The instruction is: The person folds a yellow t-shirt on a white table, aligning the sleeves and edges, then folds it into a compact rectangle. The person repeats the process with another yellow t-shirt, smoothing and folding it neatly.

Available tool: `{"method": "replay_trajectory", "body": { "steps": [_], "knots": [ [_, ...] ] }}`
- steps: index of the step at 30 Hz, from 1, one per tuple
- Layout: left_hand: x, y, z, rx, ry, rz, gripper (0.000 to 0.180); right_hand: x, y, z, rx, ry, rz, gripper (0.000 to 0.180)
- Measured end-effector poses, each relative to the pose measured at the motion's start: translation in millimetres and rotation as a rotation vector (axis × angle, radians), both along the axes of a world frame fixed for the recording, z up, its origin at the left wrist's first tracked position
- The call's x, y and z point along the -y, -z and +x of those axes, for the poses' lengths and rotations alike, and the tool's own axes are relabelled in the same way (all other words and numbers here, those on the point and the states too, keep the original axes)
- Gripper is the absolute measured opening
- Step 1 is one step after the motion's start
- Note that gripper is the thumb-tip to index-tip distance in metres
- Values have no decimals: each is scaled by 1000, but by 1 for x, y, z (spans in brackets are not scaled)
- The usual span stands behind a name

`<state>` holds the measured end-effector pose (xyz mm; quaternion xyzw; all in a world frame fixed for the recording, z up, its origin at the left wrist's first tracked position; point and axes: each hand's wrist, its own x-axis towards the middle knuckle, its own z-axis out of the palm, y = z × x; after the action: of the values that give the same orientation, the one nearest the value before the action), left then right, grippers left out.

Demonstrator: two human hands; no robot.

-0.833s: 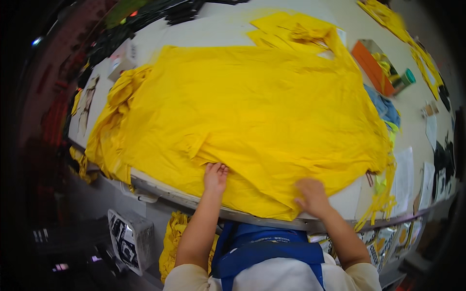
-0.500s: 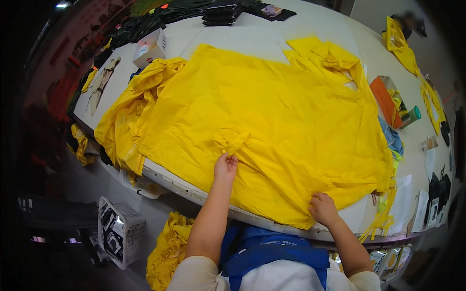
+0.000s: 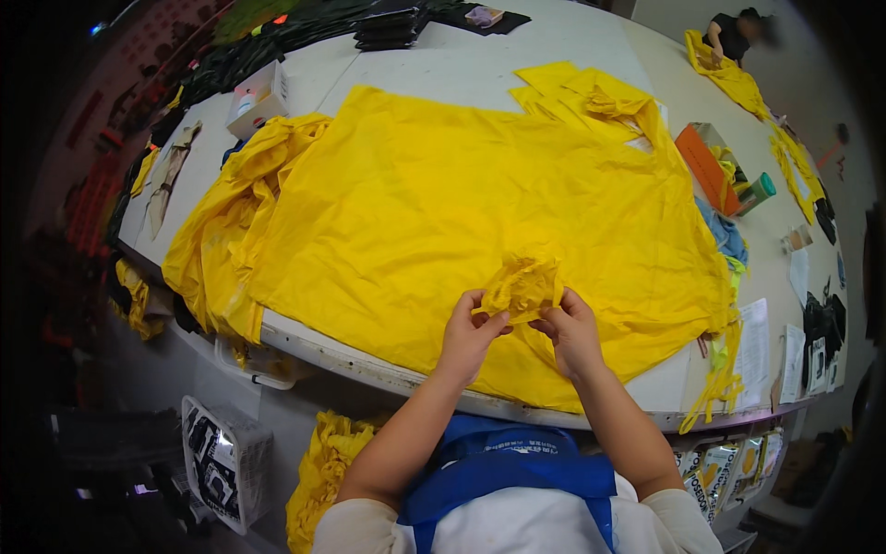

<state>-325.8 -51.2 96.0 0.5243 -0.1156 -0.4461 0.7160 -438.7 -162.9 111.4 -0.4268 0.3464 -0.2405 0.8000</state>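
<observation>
A large sheet of thin yellow fabric (image 3: 443, 185), sewn like a garment, lies spread over the pale table. Near its front edge, a gathered, crumpled part of the yellow fabric (image 3: 524, 282) is raised between my hands. My left hand (image 3: 472, 334) pinches its left side, thumb and fingers closed. On the other side my right hand (image 3: 572, 332) grips the same gathered part with bent fingers. More yellow cloth (image 3: 231, 222) lies heaped at the left end, and a folded yellow piece (image 3: 591, 97) rests at the far right.
An orange box (image 3: 707, 169) and a green-lidded tub (image 3: 758, 194) stand right, near papers (image 3: 752, 355). At far left is a white box (image 3: 257, 100). Below the table are a white basket (image 3: 226, 466) and a yellow cloth pile (image 3: 323, 471). Another person (image 3: 732, 39) handles yellow cloth far right.
My right hand has moved from the front right edge up to the gathered part. My left hand has shifted right, and the gathered fabric is now lifted and held by both hands.
</observation>
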Motion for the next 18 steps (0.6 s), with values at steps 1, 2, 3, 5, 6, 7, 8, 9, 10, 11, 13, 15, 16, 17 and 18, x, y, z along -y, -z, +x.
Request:
{"method": "replay_trajectory", "body": {
  "steps": [1, 2, 3, 5, 6, 7, 8, 9, 10, 11, 13, 15, 16, 17, 18],
  "knots": [
    [1, 2, -1, -36, -25, -1, 32, -5, -2, -2, 48, 29, 6, 23],
    [3, 5, -1, -72, -51, -3, 32, -9, -4, -3, 79, 34, 46, 24],
    [4, 7, -1, -108, -76, -4, 32, -13, -5, -5, 109, 40, 86, 25],
    [3, 3, -1, -198, -115, -80, 30, -15, -10, -10, 189, 40, 233, 26],
    [2, -1, -3, -246, -132, -117, 30, -13, -13, -15, 237, 37, 341, 27],
    [3, -10, -4, -305, -136, -157, 30, -10, -14, -19, 287, 37, 445, 27],
    [3, -22, -5, -365, -140, -197, 30, -10, -12, -24, 339, 45, 514, 27],
    [3, -31, -6, -423, -150, -237, 30, -9, -11, -27, 392, 48, 585, 27],
    [3, -34, -8, -432, -123, -261, 28, -8, -10, -30, 445, 52, 655, 27],
    [2, -37, -10, -441, -96, -284, 27, -7, -10, -33, 473, 53, 686, 27],
    [2, -38, -13, -466, -54, -309, 25, -5, -9, -40, 530, 54, 744, 27],
    [2, -39, -16, -497, -23, -310, 25, -1, -5, -47, 555, 37, 756, 27],
    [3, -42, -17, -509, -18, -288, 26, 0, -5, -48, 568, 29, 761, 27],
    [3, -48, -18, -522, -14, -266, 28, 0, -9, -49, 539, 58, 759, 27],
    [4, -54, -20, -535, -8, -244, 29, 0, -16, -49, 509, 87, 756, 27]
  ]
}}
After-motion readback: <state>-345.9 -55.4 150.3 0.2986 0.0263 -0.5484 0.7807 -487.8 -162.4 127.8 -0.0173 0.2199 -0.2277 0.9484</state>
